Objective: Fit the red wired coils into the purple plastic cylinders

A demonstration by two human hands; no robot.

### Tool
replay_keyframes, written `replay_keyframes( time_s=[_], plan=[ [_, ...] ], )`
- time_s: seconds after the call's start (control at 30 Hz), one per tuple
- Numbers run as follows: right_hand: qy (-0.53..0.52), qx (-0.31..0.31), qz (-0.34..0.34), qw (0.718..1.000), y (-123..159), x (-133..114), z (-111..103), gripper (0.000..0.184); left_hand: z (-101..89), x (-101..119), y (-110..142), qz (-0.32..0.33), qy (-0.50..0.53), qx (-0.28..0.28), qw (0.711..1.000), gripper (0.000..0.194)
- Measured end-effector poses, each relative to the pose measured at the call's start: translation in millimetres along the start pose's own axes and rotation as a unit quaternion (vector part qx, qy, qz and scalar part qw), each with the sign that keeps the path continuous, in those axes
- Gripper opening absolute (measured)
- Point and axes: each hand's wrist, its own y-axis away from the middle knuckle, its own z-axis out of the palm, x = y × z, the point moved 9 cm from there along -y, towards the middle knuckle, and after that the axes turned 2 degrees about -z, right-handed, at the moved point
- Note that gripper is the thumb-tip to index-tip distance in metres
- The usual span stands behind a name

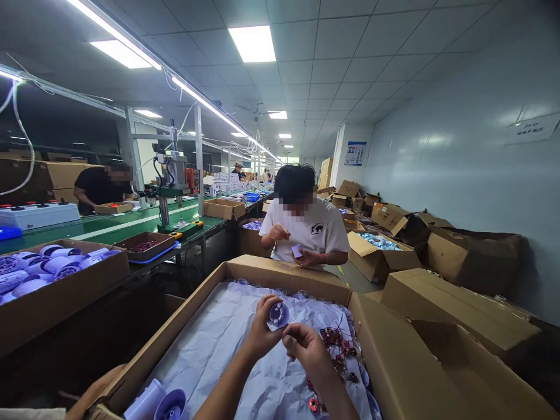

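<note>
My left hand [261, 328] grips a lavender, round plastic housing [285, 315], its hollow side with inner ribs facing me. Just right of it, my right hand [308, 350] has thumb and finger pinched near the housing's lower rim; whatever they hold is too small or hidden to name. Crumpled white paper [210, 344] lies beneath both hands in a big open carton [280, 267]. On that paper, beside my right hand, is a heap of small round dark-red parts with red wires [339, 350]. More lavender housings [171, 405] lie at the carton's near left corner.
Across the carton a person in a white shirt [326, 224] holds a similar lavender part [297, 251]. At left, a box of lavender housings [56, 265] and a bench press [170, 181] stand along the green bench. Cardboard boxes [464, 303] crowd the right. Another person's forearm [98, 388] shows lower left.
</note>
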Motion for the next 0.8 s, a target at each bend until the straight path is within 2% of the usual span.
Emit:
replay_keyframes(
  time_s=[0.07,0.17,0.27,0.4,0.5,0.8],
  plan=[
    [0.005,-0.016,0.009,1.000,-0.2,3.0,2.9,0.039,0.3,-5.2,1.0,-0.002,0.006,0.004,1.000,0.048],
    [0.006,-0.006,0.008,1.000,-2.0,5.1,-0.3,0.039,2.5,-7.4,2.4,-0.003,0.006,-0.004,1.000,0.047],
    [0.004,0.010,0.004,1.000,-3.4,5.4,-4.4,0.040,5.0,-1.4,2.6,0.008,-0.011,-0.018,1.000,0.044],
    [-0.006,-0.015,0.006,1.000,-2.6,4.7,0.5,0.039,5.1,6.7,1.9,0.019,-0.036,-0.022,0.999,0.041],
    [-0.005,-0.008,-0.008,1.000,-1.2,-0.2,-0.2,0.038,5.0,6.6,1.7,0.017,-0.043,-0.021,0.999,0.042],
    [0.011,0.021,-0.039,0.999,2.5,-10.5,-4.3,0.035,1.6,-10.3,0.1,-0.038,-0.017,-0.004,0.999,0.049]
  ],
)
